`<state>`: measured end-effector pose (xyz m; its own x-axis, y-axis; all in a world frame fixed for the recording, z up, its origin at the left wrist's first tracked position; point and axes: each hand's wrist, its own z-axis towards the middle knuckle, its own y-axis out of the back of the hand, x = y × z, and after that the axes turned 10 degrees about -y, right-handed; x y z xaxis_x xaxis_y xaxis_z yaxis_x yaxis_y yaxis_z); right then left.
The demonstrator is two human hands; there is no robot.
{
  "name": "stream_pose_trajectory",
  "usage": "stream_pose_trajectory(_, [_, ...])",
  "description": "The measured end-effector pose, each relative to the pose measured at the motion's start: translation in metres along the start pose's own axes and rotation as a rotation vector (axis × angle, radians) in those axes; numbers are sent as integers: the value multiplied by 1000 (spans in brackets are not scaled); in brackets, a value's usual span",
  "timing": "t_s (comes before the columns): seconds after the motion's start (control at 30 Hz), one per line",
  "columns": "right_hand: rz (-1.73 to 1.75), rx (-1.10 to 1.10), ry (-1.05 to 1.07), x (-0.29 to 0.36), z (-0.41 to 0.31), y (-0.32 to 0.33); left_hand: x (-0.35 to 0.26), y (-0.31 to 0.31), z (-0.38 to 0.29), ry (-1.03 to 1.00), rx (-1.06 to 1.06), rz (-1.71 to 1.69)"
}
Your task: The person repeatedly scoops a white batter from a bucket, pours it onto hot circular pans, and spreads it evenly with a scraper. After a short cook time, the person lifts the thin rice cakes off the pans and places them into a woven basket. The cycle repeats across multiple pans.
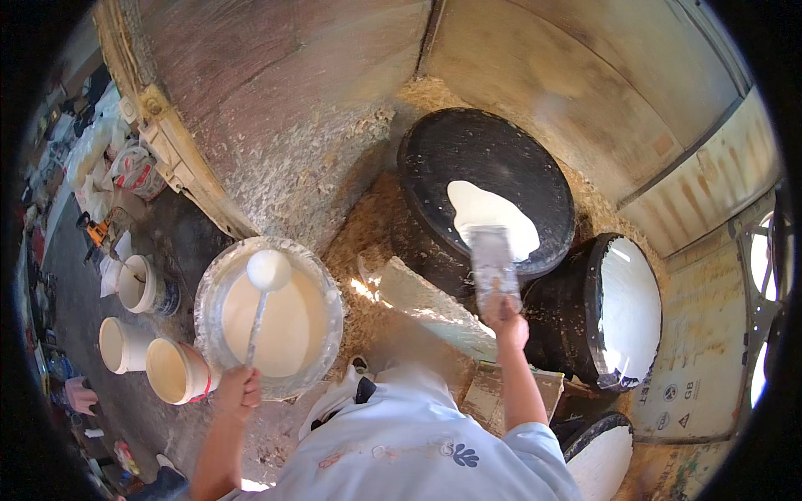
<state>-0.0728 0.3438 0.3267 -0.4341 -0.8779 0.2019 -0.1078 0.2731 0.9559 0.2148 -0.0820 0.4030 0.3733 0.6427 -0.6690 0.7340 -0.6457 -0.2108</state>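
My left hand [237, 393] grips the handle of a long-handled ladle [269, 270], its bowl above a large tub [208, 300] of cream-coloured liquid [276, 338]. My right hand [505, 322] holds a wide flat scraper [493, 266], slightly blurred. Its front edge meets a puddle of the cream liquid [492, 213] on a black round surface [476, 147], the top of a thick drum-shaped piece that leans back. The puddle covers the near middle of this surface, while the rest of it is black.
Two more black round pieces with white faces stand at the right [630, 307] and lower right [601, 460]. White buckets [122, 344] sit on the floor left of the tub. A pale slab [432, 300] lies below the black piece. Stained panels [583, 81] enclose the back. Part of another person [163, 479] shows lower left.
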Motion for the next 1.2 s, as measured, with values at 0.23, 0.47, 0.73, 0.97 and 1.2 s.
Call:
stream_pose_trajectory(0.23, [579,132,-164,-2,34,2,-33,101,77,-217,-61,1161])
stream_pose_trajectory(0.47, [-86,29,152,33,8,7,-99,41,119,-701,-226,1336])
stream_pose_trajectory(0.73, [195,-107,-227,-26,64,40,-127,-7,131,-836,-206,1424])
stream_pose_trajectory(0.97, [479,309,29,38,44,13,-143,-59,157,-715,-115,1306])
stream_pose_trajectory(1.2, [-341,-159,307,31,39,31,-146,-69,162,-749,-94,1377])
